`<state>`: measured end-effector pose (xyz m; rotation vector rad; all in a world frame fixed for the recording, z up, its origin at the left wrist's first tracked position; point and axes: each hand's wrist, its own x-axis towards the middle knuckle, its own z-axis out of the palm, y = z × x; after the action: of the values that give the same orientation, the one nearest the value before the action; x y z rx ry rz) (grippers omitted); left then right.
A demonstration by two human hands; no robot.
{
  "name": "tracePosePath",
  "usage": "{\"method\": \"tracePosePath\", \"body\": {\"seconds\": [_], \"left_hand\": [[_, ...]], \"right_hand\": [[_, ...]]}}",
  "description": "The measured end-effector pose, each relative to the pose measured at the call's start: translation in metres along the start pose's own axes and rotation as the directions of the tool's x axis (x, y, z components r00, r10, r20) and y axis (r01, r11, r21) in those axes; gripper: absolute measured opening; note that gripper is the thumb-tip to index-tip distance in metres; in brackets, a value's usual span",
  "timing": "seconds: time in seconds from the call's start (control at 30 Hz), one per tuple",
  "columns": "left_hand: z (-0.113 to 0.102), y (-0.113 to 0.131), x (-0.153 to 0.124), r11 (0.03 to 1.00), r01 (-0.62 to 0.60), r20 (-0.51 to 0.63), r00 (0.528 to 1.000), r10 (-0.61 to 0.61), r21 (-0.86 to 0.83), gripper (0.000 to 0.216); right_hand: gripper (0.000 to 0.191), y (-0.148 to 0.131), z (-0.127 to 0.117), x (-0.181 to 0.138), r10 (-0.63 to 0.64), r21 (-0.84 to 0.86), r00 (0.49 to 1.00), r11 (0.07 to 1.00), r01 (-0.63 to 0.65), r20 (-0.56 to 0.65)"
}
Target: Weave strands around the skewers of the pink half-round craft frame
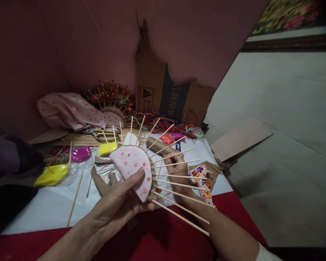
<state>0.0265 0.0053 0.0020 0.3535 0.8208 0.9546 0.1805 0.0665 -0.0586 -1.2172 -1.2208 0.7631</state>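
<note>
My left hand (125,197) grips a pink dotted half-circle of cloth-covered board (132,165), thumb on its face and fingers behind. Thin wooden sticks (176,175) fan out from the curved edge, and brown twine (153,177) is woven between them along that edge. Beyond the sticks, my right hand (176,168) is closed in a pinch; what lies between its fingertips is too small to make out. Just past those fingers a roll of twine (161,146) rests on the white sheet.
Packets of yellow clay (52,175) and magenta clay (80,154) lie left, near scissors (105,136) and loose sticks. A similar decorated fan (115,99), pink cloth (65,108) and torn cardboard (163,90) stand behind. Flower-patterned cloth (202,179) lies right, by the table's edge.
</note>
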Motion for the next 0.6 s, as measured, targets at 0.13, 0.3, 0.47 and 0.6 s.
{"method": "tracePosePath", "body": {"seconds": [0.13, 0.3, 0.47, 0.6], "left_hand": [[-0.005, -0.005, 0.003, 1.000, -0.011, 0.064, 0.998, 0.011, 0.000, 0.011], [-0.005, -0.006, 0.004, 1.000, -0.002, 0.083, 0.997, 0.001, 0.005, 0.010], [0.005, -0.002, 0.001, 0.999, 0.016, -0.052, 0.998, -0.019, -0.043, 0.011], [0.013, 0.001, -0.002, 0.981, 0.013, -0.098, 0.995, -0.032, -0.194, 0.030]], "right_hand": [[0.020, 0.003, 0.001, -0.002, -0.009, -0.020, 1.000, 1.000, 0.010, 0.020], [0.023, -0.002, 0.004, -0.001, 0.021, -0.041, 0.999, 0.999, -0.019, 0.037], [0.024, 0.001, 0.004, 0.001, 0.024, -0.074, 0.999, 0.997, -0.023, 0.024], [0.022, 0.008, 0.005, 0.003, -0.017, -0.091, 1.000, 0.996, 0.018, 0.016]]}}
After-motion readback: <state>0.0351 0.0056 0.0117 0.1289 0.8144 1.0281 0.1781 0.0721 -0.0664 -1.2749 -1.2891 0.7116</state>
